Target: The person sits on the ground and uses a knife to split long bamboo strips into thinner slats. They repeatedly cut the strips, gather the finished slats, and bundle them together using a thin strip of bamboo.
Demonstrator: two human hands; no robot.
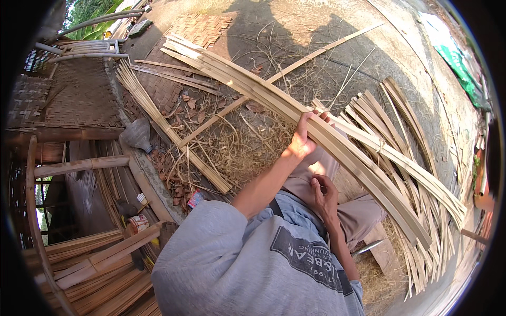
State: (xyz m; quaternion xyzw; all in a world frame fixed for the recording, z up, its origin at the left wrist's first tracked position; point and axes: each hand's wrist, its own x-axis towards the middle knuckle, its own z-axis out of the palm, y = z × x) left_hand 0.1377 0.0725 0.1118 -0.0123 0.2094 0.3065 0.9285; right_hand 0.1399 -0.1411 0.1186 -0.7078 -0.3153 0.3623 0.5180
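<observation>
I see an open-air workshop: strips [406, 160] and shavings [253, 158] litter the ground [311, 42], perhaps a hut [79, 100] along its left edge.

1 head-worn fisheye view looks down, close.

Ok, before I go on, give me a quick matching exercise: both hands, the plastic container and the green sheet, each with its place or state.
1. left hand
2. right hand
3. grey plastic container
4. green sheet

A. picture's upper right
B. over the trousers, apart from the strips
C. gripping long pale strips
D. picture's left side

Pairs: 1-C, 2-B, 3-D, 4-A
</observation>
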